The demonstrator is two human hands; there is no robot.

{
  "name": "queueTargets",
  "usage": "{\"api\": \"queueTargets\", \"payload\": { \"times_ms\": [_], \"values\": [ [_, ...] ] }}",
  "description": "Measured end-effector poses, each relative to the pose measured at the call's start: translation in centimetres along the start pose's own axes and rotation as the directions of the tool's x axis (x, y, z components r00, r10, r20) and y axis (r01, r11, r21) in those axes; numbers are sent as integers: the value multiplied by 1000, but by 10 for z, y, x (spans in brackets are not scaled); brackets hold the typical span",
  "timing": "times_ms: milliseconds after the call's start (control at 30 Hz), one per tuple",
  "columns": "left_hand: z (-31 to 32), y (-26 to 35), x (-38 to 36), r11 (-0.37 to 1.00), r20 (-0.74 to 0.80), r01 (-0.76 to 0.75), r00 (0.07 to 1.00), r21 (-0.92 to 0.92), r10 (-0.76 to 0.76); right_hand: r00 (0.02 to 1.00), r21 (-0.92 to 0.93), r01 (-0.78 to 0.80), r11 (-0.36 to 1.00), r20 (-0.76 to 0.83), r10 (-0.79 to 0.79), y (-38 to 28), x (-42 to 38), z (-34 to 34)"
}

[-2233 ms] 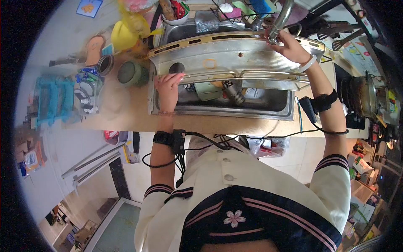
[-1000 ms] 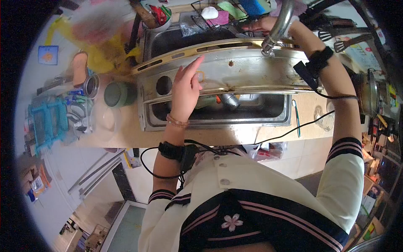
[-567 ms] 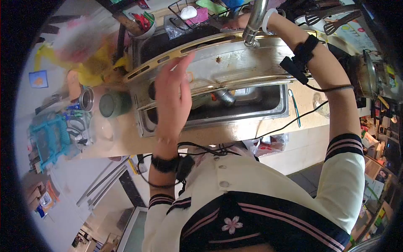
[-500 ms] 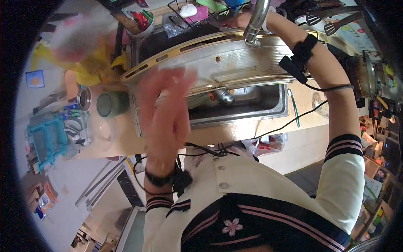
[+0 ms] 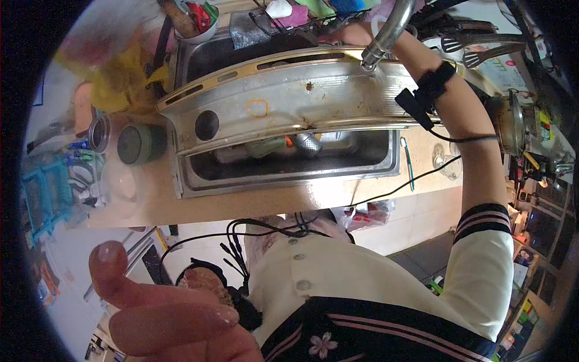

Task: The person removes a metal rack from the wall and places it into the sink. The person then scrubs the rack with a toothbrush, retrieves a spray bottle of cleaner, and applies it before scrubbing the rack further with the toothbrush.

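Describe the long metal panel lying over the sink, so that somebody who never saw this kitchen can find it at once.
Start at the rectangular steel sink set in the beige countertop. Across its top lies a long, stained stainless-steel panel, under the curved faucet. Nothing else nearby has a round hole at its left end, an orange ring mark and a brass-coloured slotted edge.

Pale tiled floor [image 5: 416,211]; tan countertop [image 5: 265,202]; cluttered shelves [image 5: 537,223] at right
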State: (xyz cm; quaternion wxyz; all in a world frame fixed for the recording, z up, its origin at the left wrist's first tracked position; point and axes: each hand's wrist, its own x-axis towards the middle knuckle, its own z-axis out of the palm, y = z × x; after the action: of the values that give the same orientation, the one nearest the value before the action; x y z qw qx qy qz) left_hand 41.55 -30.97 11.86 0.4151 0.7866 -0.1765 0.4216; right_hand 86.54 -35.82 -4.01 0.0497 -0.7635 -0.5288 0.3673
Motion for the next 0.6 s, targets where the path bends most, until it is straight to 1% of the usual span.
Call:
{"api": "queueTargets", "payload": {
  "times_ms": [167, 267, 333, 367, 433, 500, 533, 567, 600],
  "values": [
    [-7, -3, -3, 1000, -3, 19, 1000, 25, -18, 1000, 5, -4, 1000, -29, 4, 4, -78, -29],
    [-11, -8, 0, 997, 6, 48, 999, 63, -49, 992, 24, -38, 999, -121, 40, 1, -138, -40],
    [-8, -16, 5, 982, 1, 117, 993, 149, -118, 966, 17, -84, 996, -245, 85, -3, -184, -42],
    [-2, -23, 8, 963, -3, 172, 985, 207, -175, 916, -207, -102, 973, -400, 11, 2, -208, -41],
    [14, -44, 14, 912, -13, 285, 955, 296, -295, 779, -114, -38, 993, -625, -41, -2, -250, -24],
    [37, -72, 13, 901, 27, 347, 930, 258, -366, 791, -8, -113, 994, -606, 85, -10, -288, -5],
    [50, -89, 10, 908, 67, 364, 921, 208, -384, 762, 56, -166, 985, -627, 164, -16, -300, 8],
    [64, -106, 6, 910, 106, 383, 910, 158, -402, 752, 60, -243, 968, -619, 227, -11, -315, 21],
    [77, -112, 7, 888, 134, 407, 888, 212, -439, 736, 51, -247, 968, -640, 221, -12, -326, 35]
  ]
}}
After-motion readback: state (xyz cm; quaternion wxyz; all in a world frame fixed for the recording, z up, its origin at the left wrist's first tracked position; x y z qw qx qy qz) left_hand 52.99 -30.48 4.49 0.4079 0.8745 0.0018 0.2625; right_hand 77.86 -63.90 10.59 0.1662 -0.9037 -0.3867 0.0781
